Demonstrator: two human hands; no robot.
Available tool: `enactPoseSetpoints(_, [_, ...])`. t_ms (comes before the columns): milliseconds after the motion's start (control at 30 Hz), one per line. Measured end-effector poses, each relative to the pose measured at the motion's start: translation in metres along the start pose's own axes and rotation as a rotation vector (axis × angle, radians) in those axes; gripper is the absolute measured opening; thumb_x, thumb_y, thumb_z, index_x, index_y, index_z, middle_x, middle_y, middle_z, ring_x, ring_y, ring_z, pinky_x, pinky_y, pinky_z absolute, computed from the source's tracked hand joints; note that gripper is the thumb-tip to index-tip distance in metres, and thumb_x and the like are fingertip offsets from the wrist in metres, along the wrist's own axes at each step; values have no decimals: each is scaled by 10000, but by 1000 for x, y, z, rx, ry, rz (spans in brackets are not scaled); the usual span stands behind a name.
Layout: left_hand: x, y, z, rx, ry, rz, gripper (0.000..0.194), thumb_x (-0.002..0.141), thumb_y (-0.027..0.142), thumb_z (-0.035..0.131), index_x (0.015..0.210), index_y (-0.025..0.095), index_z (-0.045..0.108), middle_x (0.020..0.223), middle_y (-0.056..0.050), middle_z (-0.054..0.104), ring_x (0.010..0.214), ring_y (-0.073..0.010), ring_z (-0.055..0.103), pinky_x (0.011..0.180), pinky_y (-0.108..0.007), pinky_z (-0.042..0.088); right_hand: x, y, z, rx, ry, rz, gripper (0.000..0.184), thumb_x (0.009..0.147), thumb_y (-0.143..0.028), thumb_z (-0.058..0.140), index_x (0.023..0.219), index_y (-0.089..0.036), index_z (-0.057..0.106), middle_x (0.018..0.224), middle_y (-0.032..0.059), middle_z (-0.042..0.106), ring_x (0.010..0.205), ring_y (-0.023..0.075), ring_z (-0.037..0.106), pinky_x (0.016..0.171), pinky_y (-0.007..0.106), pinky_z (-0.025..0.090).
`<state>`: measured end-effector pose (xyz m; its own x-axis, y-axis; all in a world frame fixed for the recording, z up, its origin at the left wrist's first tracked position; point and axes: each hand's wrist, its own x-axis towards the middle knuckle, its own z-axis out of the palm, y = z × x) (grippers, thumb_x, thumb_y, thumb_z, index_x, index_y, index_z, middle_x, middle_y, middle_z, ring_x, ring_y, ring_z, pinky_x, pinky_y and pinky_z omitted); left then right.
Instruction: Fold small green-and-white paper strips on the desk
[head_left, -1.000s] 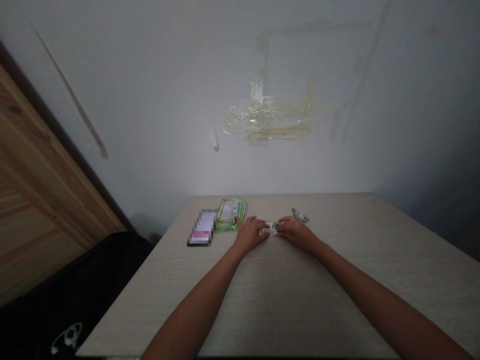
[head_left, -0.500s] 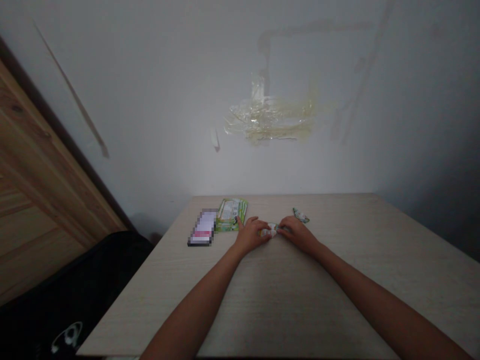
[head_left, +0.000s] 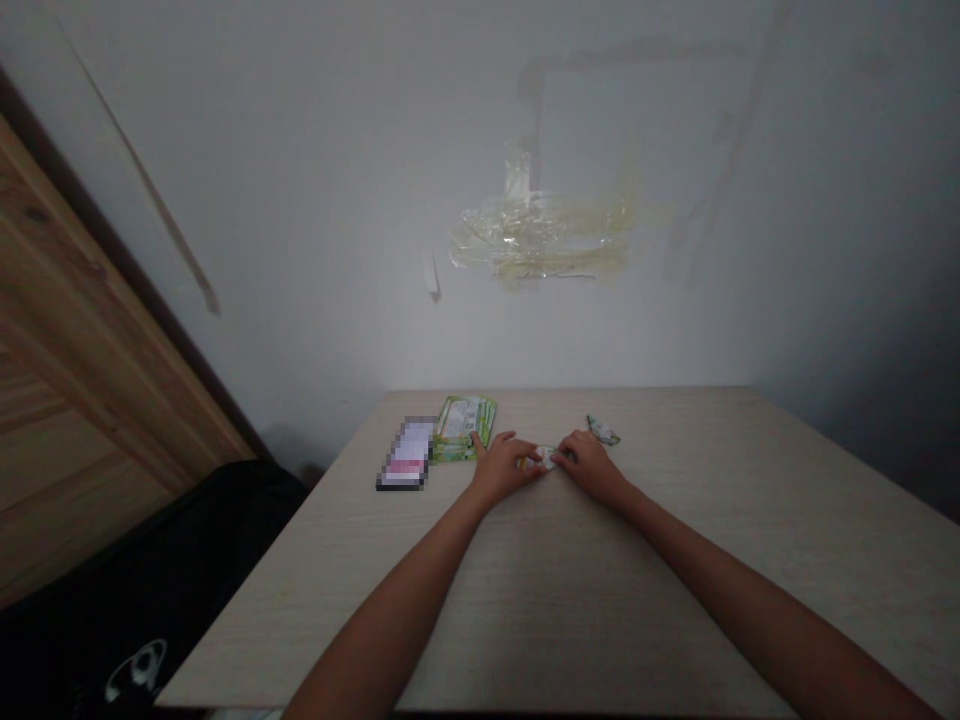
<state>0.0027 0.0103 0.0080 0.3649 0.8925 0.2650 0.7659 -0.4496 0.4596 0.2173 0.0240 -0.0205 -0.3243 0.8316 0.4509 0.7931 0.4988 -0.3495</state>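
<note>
Between my hands lies a small piece of printed paper or wrapper [head_left: 546,456], white with green and some orange, flat or folded on the tabletop. My left hand [head_left: 501,468] has its fingers and thumb closed on the left end. At the right end, my right hand [head_left: 594,464] pinches it with bent fingertips. Both hands cover much of the piece, so its full shape is hidden. Just beyond my right hand is another small folded printed piece [head_left: 603,430], white and green with dark edges.
Green-and-white printed sheets or packets [head_left: 463,415] lie behind my left hand. Beside them is a phone [head_left: 407,455] with a blurred screen. The pale wooden table [head_left: 570,620] meets a wall [head_left: 337,200] with clear tape. A black bag-like item [head_left: 187,560] is at the left.
My right hand has shifted slightly left, closer to my left hand, and less of the printed piece shows between them. The phone, sheets and other folded piece stay put.
</note>
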Motion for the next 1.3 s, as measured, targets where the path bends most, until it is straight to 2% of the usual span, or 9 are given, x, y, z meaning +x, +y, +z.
enactPoseSetpoints(167, [0, 3, 3, -11, 28, -26, 219, 752, 525, 705, 909, 374, 723, 1172, 37, 698, 1312, -290, 422, 1070, -690, -167, 1, -1, 3, -28, -7, 21, 230, 890, -364, 575, 844, -156, 663, 865, 78, 651, 883, 219, 563, 847, 358, 400])
enactPoseSetpoints(400, [0, 3, 3, -7, 28, -46, 214, 740, 513, 717, 909, 381, 717, 1167, 51, 696, 1310, -304, 420, 1053, -725, -148, 3, -2, 7, -62, 0, 53, 214, 874, -373, 590, 862, -167, 650, 873, 69, 661, 873, 216, 567, 825, 339, 386])
enactPoseSetpoints(600, [0, 7, -1, -11, -3, -65, 239, 742, 515, 710, 929, 366, 716, 1184, 37, 688, 1305, -306, 425, 1064, -720, -135, 3, -7, 5, -86, -9, 89, 199, 872, -362, 594, 859, -170, 645, 872, 62, 652, 879, 216, 554, 817, 329, 369])
enactPoseSetpoints(800, [0, 10, -3, 17, -37, -76, 299, 748, 515, 707, 1002, 358, 710, 1209, 17, 678, 1306, -287, 417, 1115, -666, -98, 3, -12, 2, -106, -7, 107, 189, 873, -356, 602, 852, -171, 637, 878, 60, 652, 894, 223, 538, 809, 324, 357])
enactPoseSetpoints(1100, [0, 6, 0, 38, -32, -25, 290, 778, 513, 679, 1045, 403, 704, 1225, 39, 669, 1305, -279, 412, 1125, -667, -48, 2, -12, 4, -112, 10, 102, 184, 875, -358, 607, 854, -176, 628, 888, 61, 653, 905, 223, 531, 818, 326, 358])
enactPoseSetpoints(1300, [0, 5, 0, 93, -25, 21, 222, 797, 532, 655, 969, 413, 730, 1231, 36, 666, 1291, -286, 421, 1100, -698, -19, 2, -10, 6, -128, 12, 88, 166, 873, -345, 604, 862, -181, 631, 881, 58, 648, 889, 223, 533, 815, 331, 359])
